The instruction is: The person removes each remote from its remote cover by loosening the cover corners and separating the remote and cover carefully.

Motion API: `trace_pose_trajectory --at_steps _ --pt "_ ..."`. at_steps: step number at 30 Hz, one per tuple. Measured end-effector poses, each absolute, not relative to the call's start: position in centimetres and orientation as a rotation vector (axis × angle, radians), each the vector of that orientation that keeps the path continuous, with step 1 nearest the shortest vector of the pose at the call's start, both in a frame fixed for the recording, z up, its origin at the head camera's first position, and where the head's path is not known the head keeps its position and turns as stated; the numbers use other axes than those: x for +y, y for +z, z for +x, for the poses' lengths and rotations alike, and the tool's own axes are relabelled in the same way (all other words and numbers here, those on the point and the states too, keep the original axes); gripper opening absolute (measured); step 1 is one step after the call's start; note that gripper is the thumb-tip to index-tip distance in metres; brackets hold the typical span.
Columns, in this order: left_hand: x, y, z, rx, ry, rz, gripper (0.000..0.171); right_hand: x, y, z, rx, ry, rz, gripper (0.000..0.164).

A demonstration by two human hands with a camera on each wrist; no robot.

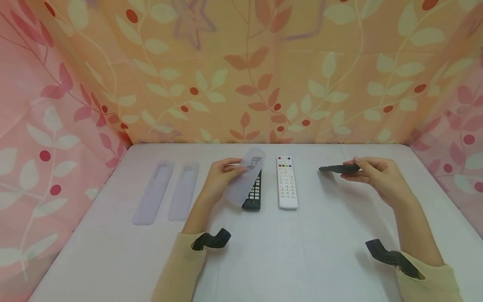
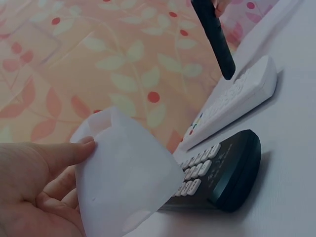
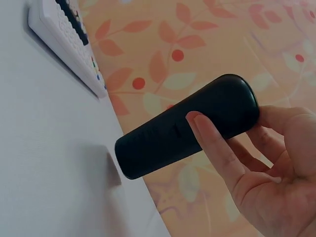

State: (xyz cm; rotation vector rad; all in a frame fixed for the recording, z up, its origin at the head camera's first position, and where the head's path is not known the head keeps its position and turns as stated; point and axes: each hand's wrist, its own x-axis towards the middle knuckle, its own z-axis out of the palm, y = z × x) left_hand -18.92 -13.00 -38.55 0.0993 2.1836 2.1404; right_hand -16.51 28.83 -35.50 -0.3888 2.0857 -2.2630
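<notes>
A translucent silicone remote cover (image 1: 241,184) is pinched between the thumb and fingers of my left hand (image 1: 222,174). It is tilted above a black remote control (image 1: 253,198) with white buttons and hides that remote's upper part in the head view. My right hand (image 1: 377,174) grips a second black remote control (image 3: 173,131) by one end, raised over the table, its plain side toward the right wrist camera. Between the hands a white remote control (image 1: 287,182) lies with its buttons up.
Two more translucent covers (image 1: 154,193) lie side by side left of my left hand. The white-clothed table (image 1: 302,256) is walled by leaf-patterned fabric (image 1: 211,67) at the back and both sides. Each sleeve carries a black wrist camera mount (image 1: 211,240).
</notes>
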Motion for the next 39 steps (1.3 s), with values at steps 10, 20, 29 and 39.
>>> trace_pose_trajectory --at_steps 10,20,29,39 --pt "-14.3 -39.1 -18.6 2.300 2.079 0.063 0.035 28.7 -35.8 -16.5 2.233 -2.050 -0.360 0.020" --pt "-15.2 -39.9 -18.5 2.313 2.081 -0.062 0.034 28.4 -36.8 -16.7 2.514 -1.667 -0.332 0.031" --pt "-16.3 -40.5 -19.0 2.324 2.010 -0.144 0.034 27.5 -36.9 -16.9 2.495 -1.515 -0.250 0.075" --pt "-16.9 -40.7 -19.4 2.303 2.002 -0.207 0.033 27.1 -37.9 -17.2 2.426 -1.425 -0.214 0.083"
